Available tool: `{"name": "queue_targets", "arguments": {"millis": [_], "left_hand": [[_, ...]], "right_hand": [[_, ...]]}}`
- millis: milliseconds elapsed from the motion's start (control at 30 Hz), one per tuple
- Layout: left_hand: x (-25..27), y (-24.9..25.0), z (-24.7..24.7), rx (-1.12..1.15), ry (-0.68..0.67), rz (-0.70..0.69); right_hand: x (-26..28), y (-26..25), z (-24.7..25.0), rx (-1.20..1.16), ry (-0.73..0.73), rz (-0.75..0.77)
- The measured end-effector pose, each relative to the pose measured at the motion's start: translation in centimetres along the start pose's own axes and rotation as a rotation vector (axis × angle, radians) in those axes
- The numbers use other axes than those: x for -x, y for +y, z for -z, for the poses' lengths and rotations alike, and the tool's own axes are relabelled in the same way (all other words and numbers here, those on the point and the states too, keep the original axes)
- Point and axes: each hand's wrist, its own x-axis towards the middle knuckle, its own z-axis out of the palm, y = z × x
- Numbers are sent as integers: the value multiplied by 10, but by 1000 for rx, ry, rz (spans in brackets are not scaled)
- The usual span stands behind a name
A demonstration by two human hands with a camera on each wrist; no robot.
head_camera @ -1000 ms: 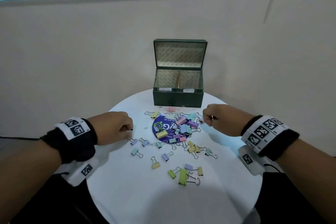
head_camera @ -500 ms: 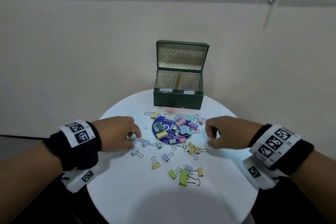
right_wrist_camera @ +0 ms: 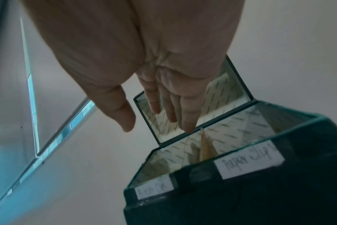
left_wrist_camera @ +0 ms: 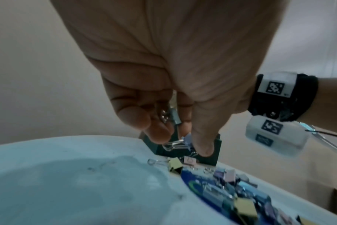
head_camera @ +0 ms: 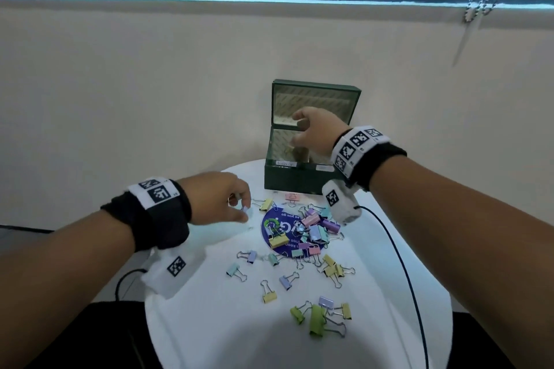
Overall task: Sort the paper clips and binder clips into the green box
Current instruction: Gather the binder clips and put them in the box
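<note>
The green box (head_camera: 293, 181) stands open at the back of the round white table (head_camera: 209, 323), with a divider and two handwritten labels (right_wrist_camera: 248, 159) on its front wall. My right hand (head_camera: 297, 129) hovers over the box (right_wrist_camera: 260, 197) with straight, spread fingers (right_wrist_camera: 187, 121) and holds nothing. My left hand (head_camera: 244, 213) hangs just above the table left of the clip pile. Its curled fingers pinch a lilac binder clip (left_wrist_camera: 187, 139) and keep a grey-blue clip (left_wrist_camera: 174, 115) in the palm. Pastel binder clips (head_camera: 311, 228) are heaped on a blue round sticker.
More binder clips lie scattered toward the near edge (head_camera: 314, 314), and a yellow one (left_wrist_camera: 174, 165) lies by the box (left_wrist_camera: 215, 152). A black cable (head_camera: 404, 263) runs over the right of the table. A plain wall rises close behind the box.
My right hand rose from the table to above the box and its fingers spread. My left hand moved forward and right toward the pile, now pinching the lilac clip.
</note>
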Motion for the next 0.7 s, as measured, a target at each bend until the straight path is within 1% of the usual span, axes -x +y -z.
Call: {"name": "queue_targets", "arguments": {"millis": [100,233,300,400,467,567,667,700], "left_hand": [[-14,3,9,49,72,-4],[-47,14,26,68,199,-22],[-67,21,33,111,289,-33],[-93,35,42,139,374,-31],[-108,43,44,123,393,-21],[-124,50,42,73,390,-7],[-129,48,34,-8,276,28],[-127,47,31,-26,257,38]], "right_hand": [[9,13,4,-7,46,50],[47,36,11,83,37,134],[68,48,12,160,-40,140],[95,67,10,207,-222,68],[108,76,9,217,-294,38],[123,80,7,230,-362,41],[134,81,4,259,-418,63],[137,81,2,274,-428,72]]}}
